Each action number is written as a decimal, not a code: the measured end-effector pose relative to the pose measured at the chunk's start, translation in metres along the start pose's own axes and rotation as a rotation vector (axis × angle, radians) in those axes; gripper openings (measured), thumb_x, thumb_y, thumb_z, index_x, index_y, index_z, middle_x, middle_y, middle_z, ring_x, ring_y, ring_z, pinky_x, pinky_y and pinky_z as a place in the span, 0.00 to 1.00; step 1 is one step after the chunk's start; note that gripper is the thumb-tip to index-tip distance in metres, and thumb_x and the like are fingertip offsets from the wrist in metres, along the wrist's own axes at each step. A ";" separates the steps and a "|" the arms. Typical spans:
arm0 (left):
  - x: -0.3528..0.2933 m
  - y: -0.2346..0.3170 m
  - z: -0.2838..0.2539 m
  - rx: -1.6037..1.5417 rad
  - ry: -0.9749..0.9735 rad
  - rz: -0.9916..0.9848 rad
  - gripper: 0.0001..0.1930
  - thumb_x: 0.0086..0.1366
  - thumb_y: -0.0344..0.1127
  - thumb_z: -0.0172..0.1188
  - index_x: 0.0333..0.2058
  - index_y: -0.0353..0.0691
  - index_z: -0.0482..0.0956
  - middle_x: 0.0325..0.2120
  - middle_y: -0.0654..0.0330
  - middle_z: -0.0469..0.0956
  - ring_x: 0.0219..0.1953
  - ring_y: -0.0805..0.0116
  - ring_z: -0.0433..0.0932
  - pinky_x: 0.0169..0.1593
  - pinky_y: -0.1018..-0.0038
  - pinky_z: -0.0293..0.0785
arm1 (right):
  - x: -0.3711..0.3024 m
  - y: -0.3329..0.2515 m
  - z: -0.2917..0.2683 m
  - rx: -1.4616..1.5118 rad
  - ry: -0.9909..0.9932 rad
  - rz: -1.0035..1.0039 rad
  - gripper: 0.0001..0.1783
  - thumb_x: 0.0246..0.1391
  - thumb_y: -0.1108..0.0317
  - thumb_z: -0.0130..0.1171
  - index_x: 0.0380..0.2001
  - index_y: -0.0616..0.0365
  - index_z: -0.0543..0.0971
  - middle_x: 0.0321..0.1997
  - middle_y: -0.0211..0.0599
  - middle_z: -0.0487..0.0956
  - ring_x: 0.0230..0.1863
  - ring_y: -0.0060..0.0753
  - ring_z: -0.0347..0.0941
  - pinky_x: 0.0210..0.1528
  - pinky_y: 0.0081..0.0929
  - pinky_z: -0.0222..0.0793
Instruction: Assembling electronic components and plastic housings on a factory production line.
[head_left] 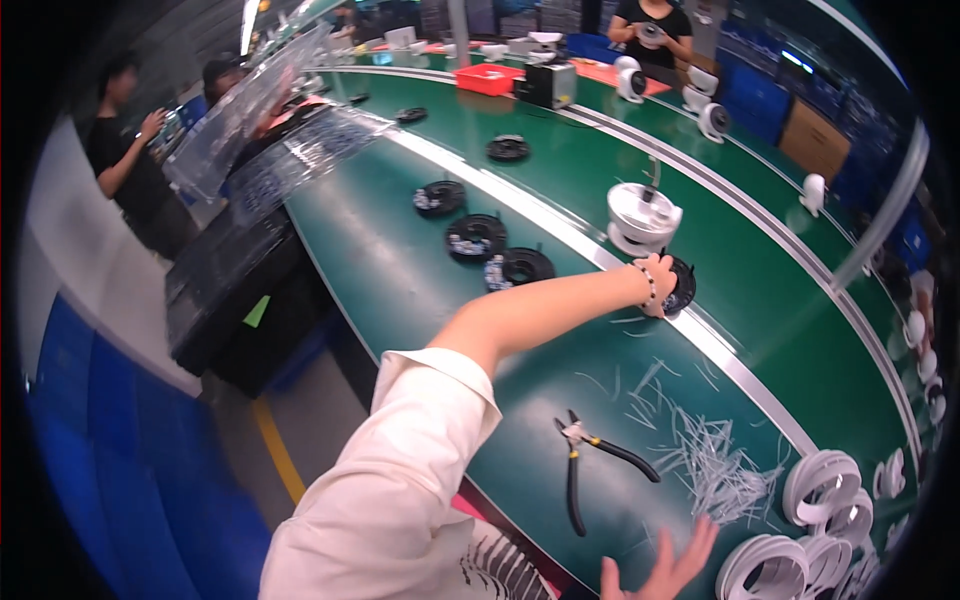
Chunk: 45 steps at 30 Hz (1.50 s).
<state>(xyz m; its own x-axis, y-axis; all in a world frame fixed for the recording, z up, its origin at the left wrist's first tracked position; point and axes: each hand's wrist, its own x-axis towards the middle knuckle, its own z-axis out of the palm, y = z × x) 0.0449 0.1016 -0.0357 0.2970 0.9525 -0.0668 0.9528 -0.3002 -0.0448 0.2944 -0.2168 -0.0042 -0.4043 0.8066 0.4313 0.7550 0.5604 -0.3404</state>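
My left arm stretches across the bench to the metal rail, and my left hand (655,282) is closed on the edge of a black round part (683,288). Its fingertips are partly hidden. Just beyond it stands a white round housing (642,218) with a dark stem on top. At the lower edge my right hand (665,572) is spread open and holds nothing, near a heap of thin clear plastic strips (715,465). Open-jawed cutting pliers (590,440) with black and yellow handles lie on the green bench top between my arm and the strips.
Black round parts with small boards (476,237) lie left of my forearm. White rings (762,568) are stacked at the lower right. A green conveyor (740,215) curves past the rail, carrying another black part (508,148). Clear plastic sheets (250,125) rise at the left; people stand farther off.
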 end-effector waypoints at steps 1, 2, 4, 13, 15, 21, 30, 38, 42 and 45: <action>-0.008 -0.007 -0.001 0.018 0.011 -0.041 0.35 0.44 0.54 0.61 0.46 0.34 0.67 0.51 0.45 0.57 0.50 0.49 0.62 0.50 0.65 0.64 | 0.014 -0.007 -0.001 0.021 -0.155 -0.082 0.36 0.37 0.56 0.62 0.50 0.58 0.64 0.60 0.57 0.51 0.61 0.63 0.43 0.58 0.55 0.41; -0.010 -0.014 0.005 -0.012 0.039 -0.062 0.37 0.44 0.54 0.62 0.47 0.33 0.66 0.54 0.44 0.52 0.51 0.48 0.59 0.51 0.65 0.64 | 0.029 -0.015 0.000 -0.033 -0.281 -0.125 0.37 0.36 0.54 0.62 0.51 0.59 0.63 0.61 0.55 0.51 0.61 0.65 0.43 0.59 0.55 0.40; -0.024 -0.012 0.003 -0.020 0.088 -0.063 0.36 0.43 0.54 0.63 0.46 0.34 0.68 0.58 0.43 0.44 0.56 0.46 0.52 0.52 0.62 0.62 | 0.051 -0.018 0.010 -0.079 -0.370 -0.202 0.46 0.32 0.51 0.65 0.53 0.61 0.59 0.61 0.53 0.51 0.61 0.60 0.44 0.59 0.54 0.40; -0.153 -0.025 -0.040 0.142 0.501 0.198 0.23 0.38 0.44 0.67 0.30 0.34 0.75 0.59 0.42 0.43 0.60 0.43 0.43 0.48 0.63 0.62 | 0.067 -0.014 0.031 -0.123 -0.673 -0.120 0.63 0.20 0.48 0.70 0.58 0.65 0.49 0.62 0.49 0.50 0.63 0.50 0.45 0.59 0.53 0.40; -0.205 -0.035 -0.054 0.102 0.526 0.168 0.22 0.38 0.43 0.67 0.30 0.34 0.74 0.59 0.44 0.43 0.60 0.44 0.43 0.50 0.63 0.60 | 0.069 -0.023 0.026 -0.136 -0.622 -0.139 0.57 0.22 0.52 0.69 0.56 0.65 0.54 0.59 0.49 0.56 0.59 0.51 0.51 0.57 0.52 0.45; -0.306 -0.088 -0.032 0.024 0.409 -0.142 0.21 0.37 0.38 0.68 0.28 0.32 0.69 0.59 0.42 0.41 0.60 0.41 0.42 0.52 0.57 0.57 | 0.083 -0.014 0.039 -0.189 -0.609 -0.209 0.70 0.10 0.34 0.66 0.54 0.70 0.52 0.57 0.57 0.56 0.59 0.55 0.50 0.56 0.53 0.46; -0.323 -0.137 0.016 -0.133 0.256 -0.231 0.24 0.41 0.40 0.67 0.34 0.35 0.67 0.59 0.41 0.37 0.60 0.38 0.38 0.56 0.54 0.50 | 0.098 -0.016 0.049 -0.169 -0.630 -0.277 0.42 0.23 0.67 0.61 0.48 0.71 0.62 0.44 0.49 0.65 0.43 0.46 0.62 0.48 0.35 0.57; -0.260 -0.120 -0.069 -0.145 0.519 0.064 0.24 0.46 0.41 0.63 0.39 0.36 0.66 0.50 0.45 0.63 0.48 0.47 0.65 0.50 0.63 0.61 | 0.180 0.012 -0.003 -0.485 -0.109 -0.452 0.19 0.27 0.75 0.54 0.31 0.61 0.70 0.29 0.39 0.65 0.32 0.38 0.62 0.31 0.31 0.58; -0.168 -0.110 -0.106 -0.123 0.756 0.256 0.16 0.50 0.35 0.59 0.37 0.37 0.69 0.40 0.51 0.72 0.42 0.54 0.71 0.44 0.67 0.68 | 0.275 0.026 -0.034 -0.617 0.179 -0.484 0.23 0.22 0.78 0.57 0.31 0.61 0.69 0.32 0.39 0.66 0.36 0.40 0.64 0.36 0.32 0.61; -0.081 -0.105 -0.092 -0.108 0.683 0.233 0.12 0.51 0.32 0.57 0.35 0.39 0.71 0.34 0.57 0.73 0.38 0.57 0.73 0.41 0.65 0.70 | 0.324 0.057 -0.033 -0.696 0.189 -0.478 0.21 0.25 0.77 0.59 0.31 0.60 0.70 0.31 0.37 0.68 0.36 0.38 0.65 0.37 0.31 0.62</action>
<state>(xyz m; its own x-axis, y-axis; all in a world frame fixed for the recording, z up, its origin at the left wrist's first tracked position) -0.0738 0.0603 0.0663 0.4320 0.6940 0.5760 0.8505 -0.5260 -0.0041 0.2234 0.0697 0.1437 -0.7132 0.4341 0.5504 0.6952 0.5388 0.4758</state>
